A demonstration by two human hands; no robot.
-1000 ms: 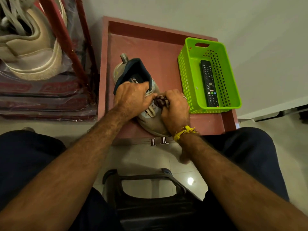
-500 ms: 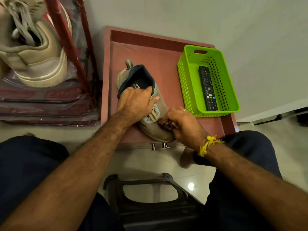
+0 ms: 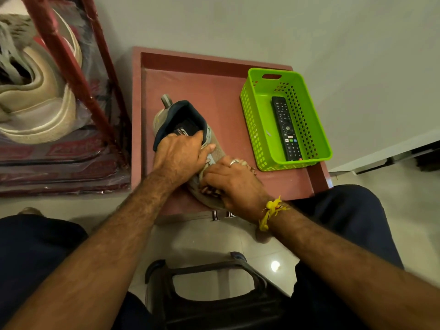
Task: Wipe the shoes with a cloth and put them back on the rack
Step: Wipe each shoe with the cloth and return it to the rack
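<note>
A grey mesh sneaker with a dark navy lining sits on a low reddish-brown table with a raised rim, heel toward the wall and toe toward the person. The left hand grasps the sneaker at its tongue and collar, fingers curled over the opening and thumb lying across the laces. The right hand, with a ring on 1 finger and a yellow thread band at the wrist, is clenched around a dark patterned cloth and presses it against the toe end of the sneaker; only small bits of the cloth show between the fingers.

Just right of the sneaker on the same table stands a bright green perforated plastic basket holding 1 black remote control. To the left is a red metal-framed shoe rack covered in clear plastic, with a beige lace-up sneaker on its shelf. A dark plastic stool shows between the person's knees, on the pale tiled floor.
</note>
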